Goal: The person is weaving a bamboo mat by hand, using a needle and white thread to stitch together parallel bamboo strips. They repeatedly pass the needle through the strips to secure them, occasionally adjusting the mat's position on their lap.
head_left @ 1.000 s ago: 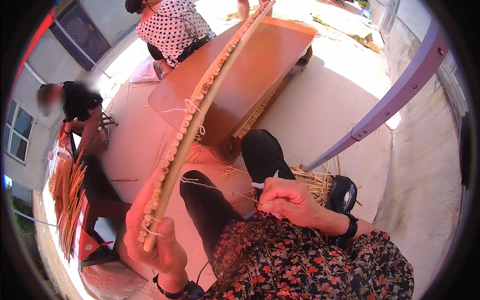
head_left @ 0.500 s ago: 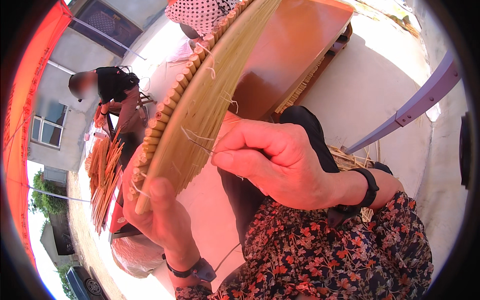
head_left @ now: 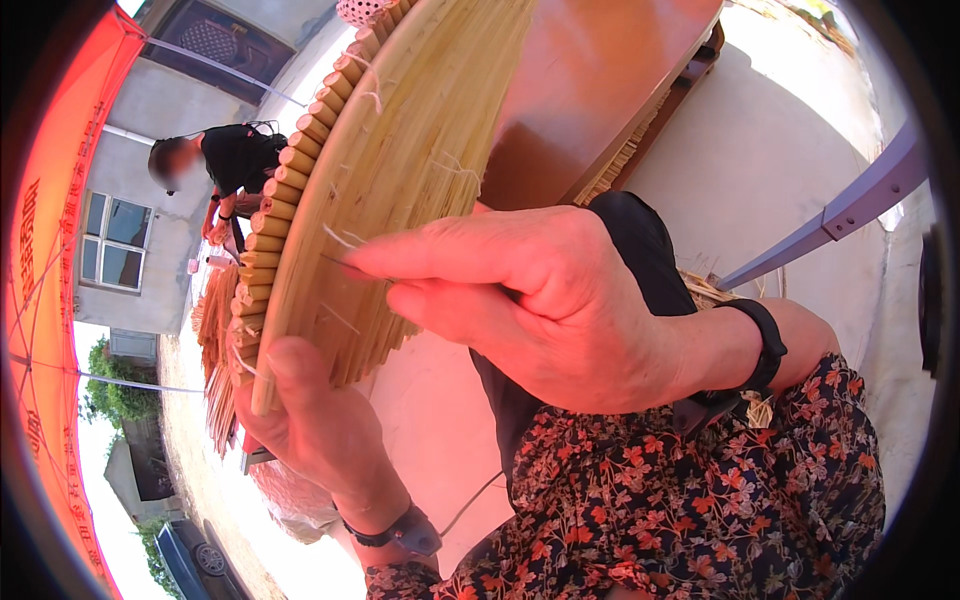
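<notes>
A panel of pale plant stalks (head_left: pixel 410 170) laid side by side is tilted up in front of me, its round cut ends lined along the left edge. My left hand (head_left: pixel 325 430) grips its lower end, thumb on the near face and fingers mostly hidden behind. Over the panel's face, my right hand (head_left: pixel 540 310) is closed, thumb and forefinger together, on a thin dark needle (head_left: pixel 345 266). The needle's tip lies close to the stalks; whether it touches them I cannot tell. White thread (head_left: pixel 343 237) shows beside the forefinger, and other loose thread ends hang from the panel.
A brown table (head_left: pixel 600 90) stands beyond the panel. Loose reddish stalks (head_left: pixel 212 340) are heaped at left, near a seated person in black (head_left: pixel 240 160). A purple-grey metal post (head_left: pixel 830 220) slants up at right. A red canopy (head_left: pixel 60 200) edges the left side.
My right hand has moved left across the panel's face, bringing the needle nearer its left edge. The panel and my left hand have shifted slightly left in view.
</notes>
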Tool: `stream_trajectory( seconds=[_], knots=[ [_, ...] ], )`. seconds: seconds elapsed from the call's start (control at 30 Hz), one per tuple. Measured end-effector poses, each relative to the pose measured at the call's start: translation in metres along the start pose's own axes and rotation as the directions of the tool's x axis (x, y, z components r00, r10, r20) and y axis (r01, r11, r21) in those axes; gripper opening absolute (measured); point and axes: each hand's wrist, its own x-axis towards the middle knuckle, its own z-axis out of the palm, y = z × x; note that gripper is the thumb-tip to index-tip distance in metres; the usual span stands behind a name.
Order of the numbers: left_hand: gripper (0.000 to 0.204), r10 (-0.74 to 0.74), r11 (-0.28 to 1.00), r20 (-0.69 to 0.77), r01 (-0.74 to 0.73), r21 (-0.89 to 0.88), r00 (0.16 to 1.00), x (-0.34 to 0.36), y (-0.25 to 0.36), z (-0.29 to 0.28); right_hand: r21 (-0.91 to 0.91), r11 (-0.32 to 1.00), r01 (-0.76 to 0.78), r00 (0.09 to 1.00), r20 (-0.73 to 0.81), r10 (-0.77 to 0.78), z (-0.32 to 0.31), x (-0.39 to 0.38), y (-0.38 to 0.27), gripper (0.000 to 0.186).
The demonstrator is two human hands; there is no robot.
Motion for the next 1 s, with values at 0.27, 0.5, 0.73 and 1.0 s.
stream_trajectory(
  seconds=[0.27, 0.5, 0.73, 1.0],
  knots=[
    [0.050, -0.014, 0.995, -0.095, 0.024, 0.100, 0.995, 0.006, -0.002, 0.001, 0.014, 1.000, 0.019, 0.999, -0.028, -0.019, 0.010, 0.011, 0.013, 0.018],
    [0.053, 0.002, 0.998, -0.100, 0.004, 0.059, 0.995, 0.012, -0.006, -0.002, 0.044, 0.996, 0.075, 0.995, -0.076, -0.072, 0.017, 0.017, 0.020, 0.017],
    [0.054, 0.018, 0.998, -0.139, -0.011, 0.055, 0.990, 0.014, -0.010, -0.001, 0.032, 0.999, 0.021, 0.999, -0.049, -0.020, 0.016, 0.020, 0.016, 0.017],
    [0.051, -0.011, 0.997, -0.107, 0.018, 0.069, 0.994, 0.014, -0.006, -0.004, 0.056, 0.998, -0.031, 1.000, 0.003, 0.031, 0.014, 0.026, 0.011, 0.016]
  ],
)
